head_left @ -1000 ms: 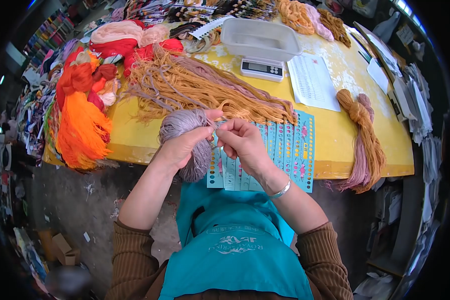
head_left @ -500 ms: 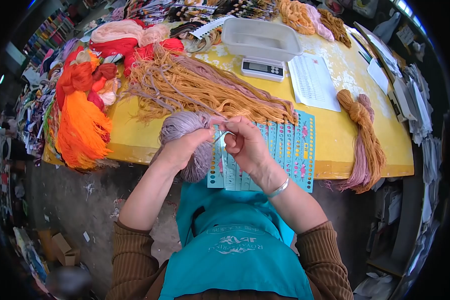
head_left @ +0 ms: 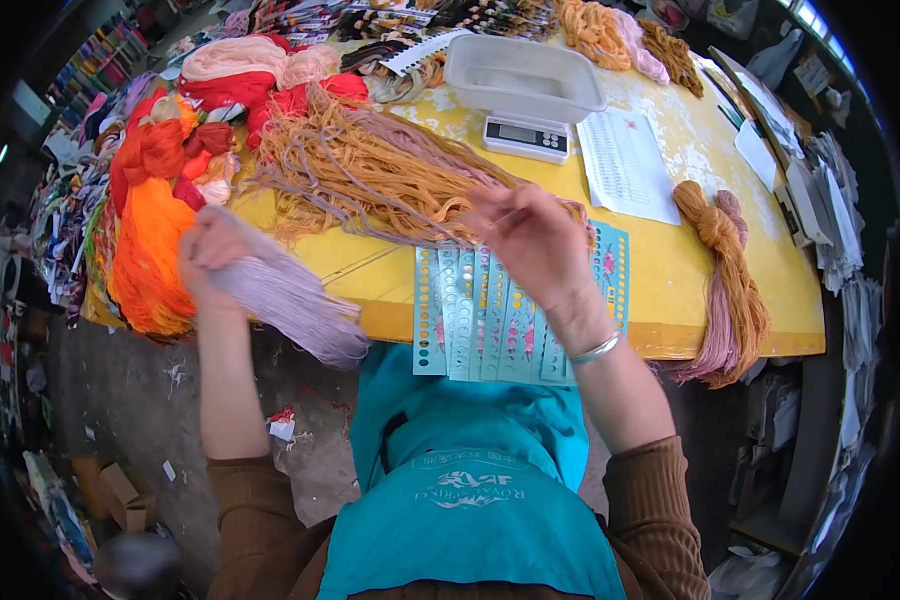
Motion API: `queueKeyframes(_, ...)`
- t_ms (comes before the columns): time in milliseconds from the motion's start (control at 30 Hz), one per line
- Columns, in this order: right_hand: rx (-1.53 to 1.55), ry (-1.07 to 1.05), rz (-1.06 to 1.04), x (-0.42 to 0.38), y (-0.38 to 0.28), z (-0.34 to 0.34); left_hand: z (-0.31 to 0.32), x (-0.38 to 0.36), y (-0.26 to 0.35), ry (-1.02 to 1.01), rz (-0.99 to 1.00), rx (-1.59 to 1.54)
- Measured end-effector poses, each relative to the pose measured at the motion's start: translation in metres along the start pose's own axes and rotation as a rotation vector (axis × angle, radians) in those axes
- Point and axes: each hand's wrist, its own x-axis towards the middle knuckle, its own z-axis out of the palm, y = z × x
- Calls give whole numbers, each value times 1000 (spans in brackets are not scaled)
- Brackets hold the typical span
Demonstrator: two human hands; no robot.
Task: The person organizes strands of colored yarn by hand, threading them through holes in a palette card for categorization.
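My left hand [head_left: 213,250] is closed around one end of a skein of pale lilac thread [head_left: 295,295], whose loose strands stretch down to the right past the table's front edge. Over the golden-brown thread bundle [head_left: 380,180] is my right hand [head_left: 542,240], its fingers apart and slightly blurred, with nothing visible in it. Below that hand lie several overlapping teal punched cards [head_left: 470,320] with rows of holes along them. A mauve thread bundle [head_left: 435,145] runs beside the golden one.
Orange thread [head_left: 165,250] and red thread [head_left: 230,95] are heaped at the left. Behind are a plastic tub [head_left: 525,80], a digital scale [head_left: 526,138] and a printed sheet [head_left: 630,165]. A knotted brown-and-pink skein [head_left: 725,270] hangs over the table's [head_left: 610,340] front edge at right.
My left hand has moved left with the lilac skein, which now hangs stretched out rather than bunched. My right hand has parted from it and moved right and up.
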Motion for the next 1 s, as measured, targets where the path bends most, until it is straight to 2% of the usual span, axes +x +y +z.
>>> queueKeyframes(67,-79,81,-97,-4,-41,-13,-7,-14,47,19,258,49)
queueKeyframes(100,-115,90,-121,-2,-74,-38,-16,-23,82,34,342,179)
queueKeyframes(133,-343,212,-251,-6,-111,-56,-26,-33,120,49,425,307)
queueKeyframes(200,-391,465,-402,-25,-210,-124,-41,-53,190,32,497,451)
queueKeyframes(233,-356,638,-508,-48,-249,-127,-38,-56,196,35,499,447)
queueKeyframes(267,-409,826,-733,-66,-301,-150,-26,-58,200,-19,495,454)
queueKeyframes(300,-595,868,-862,-97,-370,-190,-14,-59,202,-72,490,462)
queueKeyframes(333,-562,955,-959,-120,-399,-184,-1,-55,189,-69,489,458)
queueKeyframes(367,-604,890,-1005,-141,-412,-168,14,-43,158,-117,427,424)
queueKeyframes(400,-653,913,-1074,-147,-416,-154,24,-29,124,-167,363,389)
queueKeyframes(467,-950,828,-1017,-132,-353,-88,29,3,63,-198,163,366)
queueKeyframes(500,-1147,749,-918,-122,-328,-78,26,19,31,-172,97,375)
queueKeyframes(533,-1243,726,-817,-108,-292,-63,18,34,1,-146,33,386)
queueKeyframes(600,-1290,496,-523,-84,-218,-49,-6,57,-48,0,-117,476)
queueKeyframes(633,-1467,502,-374,-73,-181,-34,-20,62,-76,64,-174,542)
queueKeyframes(667,-1342,321,-205,-68,-154,-30,-26,65,-104,128,-228,608)
queueKeyframes(700,-1283,167,-129,-60,-126,-42,-22,65,-133,235,-283,717)
queueKeyframes(733,-1219,114,-23,-54,-100,-33,-18,63,-156,345,-335,826)
queueKeyframes(800,-1186,0,75,-46,-67,-31,-21,61,-180,134,-600,914)
queueKeyframes(900,-1096,-61,193,-37,-39,-21,-16,60,-205,10,-697,1104)
queueKeyframes(1000,-1043,-96,213,-33,-20,-29,-31,60,-213,-9,-688,1112)
